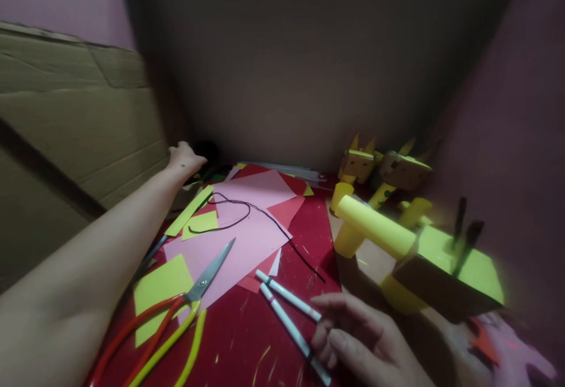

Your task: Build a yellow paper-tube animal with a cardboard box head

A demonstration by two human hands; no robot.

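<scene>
My left hand [183, 159] reaches to the far left of the table, beside a cardboard sheet. Its thumb is spread out and its other fingers are mostly hidden; I see nothing in it. Near the front, my right hand [362, 340] hovers with loosely curled fingers apart and nothing held, close to two white markers [286, 325]. Scissors [194, 302] with red and yellow handles lie partly spread over yellow paper [161, 287]. A black cord [265, 206] loops across pink paper sheets [247, 252]. To the right stands a yellow paper-and-cardboard animal figure [379, 225] with a tube neck.
A large cardboard sheet [79, 104] leans along the left side. Two horned cardboard heads [359, 164] stand at the back right. A pink cutout [514, 349] lies at the lower right. Scraps litter the red tabletop [238, 340]; a grey wall [309, 69] closes off the back.
</scene>
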